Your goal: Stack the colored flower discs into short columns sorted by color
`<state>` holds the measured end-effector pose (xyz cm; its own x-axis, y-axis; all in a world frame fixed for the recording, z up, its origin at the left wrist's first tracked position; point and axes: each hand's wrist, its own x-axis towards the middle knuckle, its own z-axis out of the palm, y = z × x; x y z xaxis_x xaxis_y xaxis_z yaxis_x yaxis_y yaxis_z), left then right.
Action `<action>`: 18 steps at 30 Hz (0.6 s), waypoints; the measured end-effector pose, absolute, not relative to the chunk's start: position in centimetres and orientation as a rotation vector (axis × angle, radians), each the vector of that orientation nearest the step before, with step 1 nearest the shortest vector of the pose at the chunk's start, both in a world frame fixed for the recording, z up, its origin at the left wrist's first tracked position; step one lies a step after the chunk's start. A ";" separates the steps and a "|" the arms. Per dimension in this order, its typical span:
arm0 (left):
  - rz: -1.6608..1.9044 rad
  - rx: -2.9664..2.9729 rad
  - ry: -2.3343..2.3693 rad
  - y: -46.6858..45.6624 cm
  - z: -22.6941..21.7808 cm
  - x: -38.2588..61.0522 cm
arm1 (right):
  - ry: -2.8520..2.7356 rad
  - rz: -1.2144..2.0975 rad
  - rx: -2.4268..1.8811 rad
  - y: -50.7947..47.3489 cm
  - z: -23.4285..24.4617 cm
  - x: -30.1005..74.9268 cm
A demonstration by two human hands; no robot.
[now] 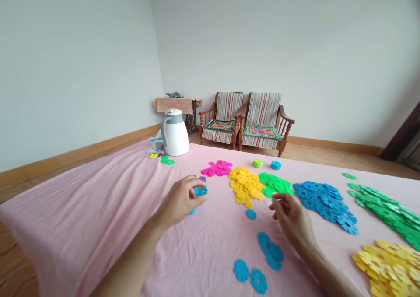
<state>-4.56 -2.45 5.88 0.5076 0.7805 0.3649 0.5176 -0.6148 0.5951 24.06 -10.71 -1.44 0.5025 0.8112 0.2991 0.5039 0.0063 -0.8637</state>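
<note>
My left hand (179,198) is over the cloth left of the yellow pile, with thumb and fingers curved around a few blue snowflake discs (201,191). Partly hidden by that hand are a purple disc (202,179) and another blue disc (192,211). My right hand (293,216) hovers between the green discs (275,185) and the loose blue ones, its fingers loosely bent and apart, with nothing visible in them. Nearer to me lie a single blue disc (251,214), an overlapping blue group (271,251) and two separate blue discs (241,270).
On the pink cloth (197,249) are piles of yellow (246,185), pink (217,169) and blue discs (323,200). Green (390,211) and yellow piles (390,266) lie at right. Small lime (257,163) and blue stacks (276,165) stand behind. A white jug (177,135) stands back left.
</note>
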 end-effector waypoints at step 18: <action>0.407 2.526 1.206 -1.6 5.4 -7.3 | -1.262 0.262 -1.825 -10.1 -2.7 26.0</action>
<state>-7.27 -1.55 5.39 0.6048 0.7874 0.1190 0.6988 -0.5964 0.3949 26.04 -10.13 -2.70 0.4621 0.8381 0.2900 0.6529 -0.1002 -0.7508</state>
